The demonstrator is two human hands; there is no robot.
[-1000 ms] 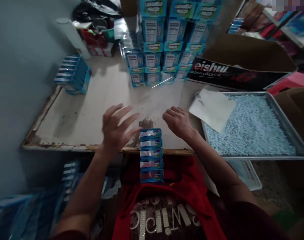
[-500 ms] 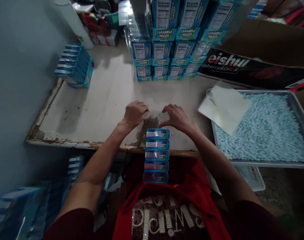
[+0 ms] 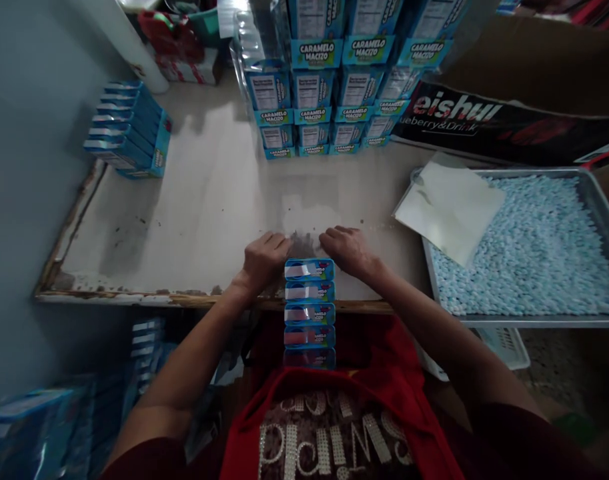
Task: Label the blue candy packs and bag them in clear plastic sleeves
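A row of several blue candy boxes [image 3: 309,292] stretches from the table's front edge back toward my red apron [image 3: 414,360]. Just past the row's far left corner is my left hand [image 3: 265,257], its fingers curled in. On the opposite corner, my right hand [image 3: 348,248] is also closed, with its fingertips bent down close to the far box. Whatever either hand may be gripping is hidden by the fingers. A dark worn patch [image 3: 302,243] of tabletop shows between the hands.
Stacked blue cartons [image 3: 314,100] lettered "Caramelo Macizo" stand at the back. A filled display box [image 3: 129,133] sits at left. On the right, a metal tray [image 3: 434,287] of pale blue candies carries a cream sheet [image 3: 451,207], before a black cardboard box [image 3: 514,130].
Both hands have come down and closer to the far end of the candy box row. My right hand's fingers, spread before, are now curled in. The view has shifted slightly.
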